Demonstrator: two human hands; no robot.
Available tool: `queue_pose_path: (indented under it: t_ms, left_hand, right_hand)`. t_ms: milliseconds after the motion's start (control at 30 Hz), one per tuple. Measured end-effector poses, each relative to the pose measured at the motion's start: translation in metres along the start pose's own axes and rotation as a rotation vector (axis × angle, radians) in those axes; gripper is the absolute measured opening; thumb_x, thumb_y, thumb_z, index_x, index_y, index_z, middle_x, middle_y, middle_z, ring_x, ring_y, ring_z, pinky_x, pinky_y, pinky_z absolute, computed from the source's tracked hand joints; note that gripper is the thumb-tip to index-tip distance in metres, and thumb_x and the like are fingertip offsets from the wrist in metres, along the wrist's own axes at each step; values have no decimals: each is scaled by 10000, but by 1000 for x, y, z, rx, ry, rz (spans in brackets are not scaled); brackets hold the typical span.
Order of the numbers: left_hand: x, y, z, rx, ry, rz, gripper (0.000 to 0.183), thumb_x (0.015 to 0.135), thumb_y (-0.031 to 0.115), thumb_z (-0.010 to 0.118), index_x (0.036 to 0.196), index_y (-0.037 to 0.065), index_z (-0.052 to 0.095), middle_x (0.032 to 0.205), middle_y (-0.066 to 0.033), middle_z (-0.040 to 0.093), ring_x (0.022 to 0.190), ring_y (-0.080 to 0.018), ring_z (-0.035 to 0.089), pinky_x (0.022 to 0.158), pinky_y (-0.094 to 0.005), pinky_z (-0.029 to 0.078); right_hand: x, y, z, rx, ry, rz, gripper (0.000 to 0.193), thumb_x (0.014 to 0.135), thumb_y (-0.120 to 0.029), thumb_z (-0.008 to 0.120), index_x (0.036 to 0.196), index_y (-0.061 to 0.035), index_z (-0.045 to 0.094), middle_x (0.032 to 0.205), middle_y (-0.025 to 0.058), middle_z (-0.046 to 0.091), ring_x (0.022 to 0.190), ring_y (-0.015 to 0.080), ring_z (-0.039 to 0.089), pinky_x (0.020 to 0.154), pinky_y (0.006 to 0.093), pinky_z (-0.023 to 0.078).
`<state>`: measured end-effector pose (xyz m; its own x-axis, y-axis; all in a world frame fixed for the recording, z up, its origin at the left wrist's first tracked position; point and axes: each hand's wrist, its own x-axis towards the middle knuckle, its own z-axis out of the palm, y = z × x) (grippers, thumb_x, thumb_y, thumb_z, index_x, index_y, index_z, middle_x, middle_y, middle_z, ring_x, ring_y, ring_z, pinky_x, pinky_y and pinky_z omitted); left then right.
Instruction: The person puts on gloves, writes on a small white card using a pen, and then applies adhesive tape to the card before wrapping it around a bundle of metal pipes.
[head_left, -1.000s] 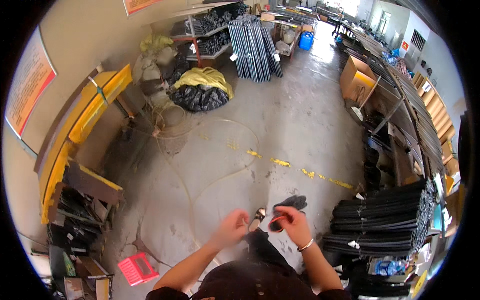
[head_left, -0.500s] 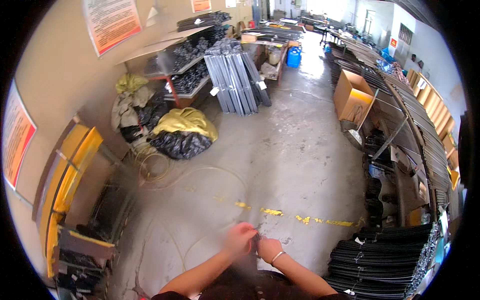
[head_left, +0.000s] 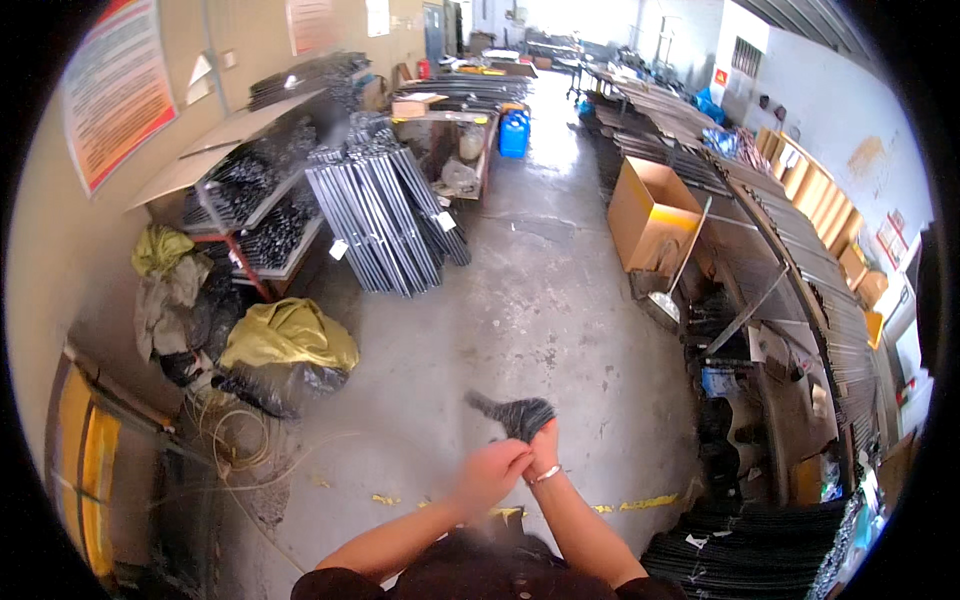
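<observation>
A dark, streaky cloth piece that looks like a black glove point(head_left: 522, 415) covers the fingers of my right hand point(head_left: 543, 450), with a narrow blurred end sticking out to the left. Bare skin shows at the heel of that hand, above a pale bracelet point(head_left: 543, 475) on the wrist. My left hand point(head_left: 490, 474) is closed, its fingertips pinching at the glove's near edge beside the right palm. The right fingers are hidden by the cloth. Both hands are held out in front of me over the grey floor point(head_left: 480, 330).
Bundled black strips point(head_left: 745, 550) lie close at lower right. A long rack point(head_left: 800, 300) runs along the right, with a cardboard box point(head_left: 655, 215) beside it. Grey bars point(head_left: 375, 220) lean at a shelf on the left. Sacks point(head_left: 290, 335) and a coiled hose point(head_left: 240, 440) lie nearer.
My view has turned rightward and lifted. The hands have moved away from my body, and the dark cloth, bunched between them before, now spreads over the right fingers.
</observation>
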<state>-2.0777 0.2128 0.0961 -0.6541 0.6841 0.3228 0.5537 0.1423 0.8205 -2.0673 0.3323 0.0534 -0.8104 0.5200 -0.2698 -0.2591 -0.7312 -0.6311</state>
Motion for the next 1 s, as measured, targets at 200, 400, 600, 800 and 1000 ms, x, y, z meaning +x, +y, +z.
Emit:
queue_pose_path:
  t_ms: [200, 400, 600, 800, 1000]
  left_hand:
    - [148, -43, 11, -11, 40, 23, 134, 836, 152, 640, 870, 26, 613, 788, -109, 624, 672, -243, 611, 592, -328, 485]
    - [269, -102, 42, -674, -268, -718, 248, 893, 258, 632, 987, 29, 625, 760, -10, 603, 649, -119, 588, 587, -258, 469]
    - [426, -146, 76, -1093, -346, -653, 403, 850, 354, 686, 1064, 31, 575, 823, -10, 603, 635, -85, 547, 546, -237, 439]
    - [533, -170, 104, -857, -512, -721, 392, 834, 297, 699, 1071, 9, 576, 846, -27, 615, 690, -86, 560, 591, -254, 454]
    - [624, -212, 121, -837, -652, -569, 476, 839, 186, 683, 1235, -19, 516, 1128, -75, 609, 982, -136, 567, 836, -291, 459]
  right_hand:
    - [131, -50, -12, -194, -246, 58, 381, 962, -325, 446, 1224, -70, 553, 1125, 38, 622, 995, 171, 594, 827, 323, 491]
    - [290, -150, 41, 39, -523, 83, 470, 961, -173, 430, 1355, 79, 389, 1376, 167, 476, 1149, 173, 555, 917, 238, 464]
    - [429, -207, 109, 693, -508, 192, 593, 986, -351, 396, 1318, 140, 387, 1454, 227, 344, 1371, 324, 297, 1179, 369, 147]
    - [546, -253, 113, 395, -452, 89, 536, 984, -331, 420, 1331, 78, 419, 1454, 187, 367, 1141, 255, 547, 1030, 317, 404]
    - [667, -255, 76, 654, -751, 273, 478, 973, -229, 446, 1403, -27, 388, 1291, 92, 564, 802, 42, 546, 665, 145, 442]
